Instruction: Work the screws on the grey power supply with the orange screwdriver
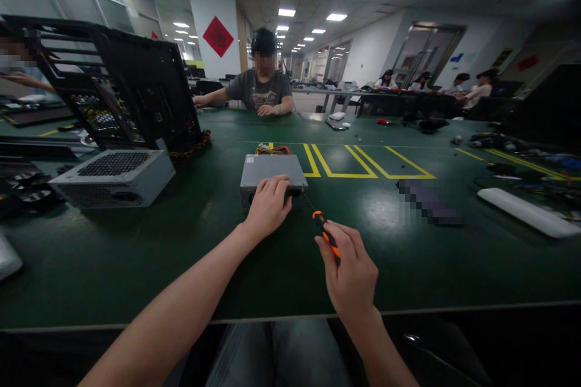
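Note:
A grey computer power supply (275, 170) sits on the green table in front of me, its bundled cables (272, 150) at the far side. My left hand (270, 202) holds it by the top and near face, covering part of that face. In my right hand (349, 263) is an orange-and-black screwdriver (325, 233), pinched between thumb and fingers at the handle. Its thin shaft points up and left, with the tip at or very close to the near right corner of the power supply. Whether the tip touches a screw is too small to tell.
To the left stand another power supply (113, 175) and an open black computer case (131, 84). A person (263, 81) sits across the table. On the right lie a blurred-out dark object (429, 201), a white bar (526, 211) and tangled cables (508, 145). Yellow tape (349, 175) marks the tabletop.

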The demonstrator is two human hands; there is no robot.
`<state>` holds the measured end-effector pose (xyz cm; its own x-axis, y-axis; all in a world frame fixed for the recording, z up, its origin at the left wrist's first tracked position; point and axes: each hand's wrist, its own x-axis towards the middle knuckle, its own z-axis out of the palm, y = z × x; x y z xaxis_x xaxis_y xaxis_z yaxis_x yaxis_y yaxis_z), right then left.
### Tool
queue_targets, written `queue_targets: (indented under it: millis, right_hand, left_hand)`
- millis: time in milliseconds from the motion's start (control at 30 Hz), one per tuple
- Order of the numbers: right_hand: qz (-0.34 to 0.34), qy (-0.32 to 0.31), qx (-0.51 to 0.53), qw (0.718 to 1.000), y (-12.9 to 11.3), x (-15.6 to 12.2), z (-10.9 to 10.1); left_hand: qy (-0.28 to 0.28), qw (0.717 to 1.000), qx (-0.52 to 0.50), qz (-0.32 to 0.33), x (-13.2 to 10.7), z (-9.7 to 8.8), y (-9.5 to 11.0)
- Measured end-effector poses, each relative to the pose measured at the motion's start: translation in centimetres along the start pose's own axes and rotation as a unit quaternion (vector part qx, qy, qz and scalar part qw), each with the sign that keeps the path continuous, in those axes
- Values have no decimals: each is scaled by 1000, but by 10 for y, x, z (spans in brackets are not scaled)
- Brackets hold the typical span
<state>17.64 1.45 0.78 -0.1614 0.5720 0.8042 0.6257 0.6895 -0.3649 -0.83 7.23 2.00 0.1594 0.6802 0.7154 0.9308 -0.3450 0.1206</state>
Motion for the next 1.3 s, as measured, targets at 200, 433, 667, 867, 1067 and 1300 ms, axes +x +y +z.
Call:
queue_targets:
  millis: [200, 433, 667, 867, 1067, 1300]
  right_hand:
    - [-44, -6, -16, 999, -1, 7, -3]
    - [-84, 15, -45, 995, 7, 9, -3]
    - [-65, 40, -57, 995, 11, 9, 0]
    - [-89, 32, 10, 995, 11, 3, 7]
    - [-100, 43, -31, 994, 12, 3, 6]
    - [-85, 44, -23, 995, 9, 2, 6]
  left_hand:
    - [13, 999, 35, -5, 1, -2, -4]
    - [-11, 999, 45, -2, 1, -2, -6]
    - [-17, 998, 64, 16, 1, -4, -4]
    - [-15, 996, 81, 32, 0, -1, -5]
    - [-8, 992, 101, 73, -1, 0, -6]
    - [-16, 987, 119, 105, 0, -5, -4]
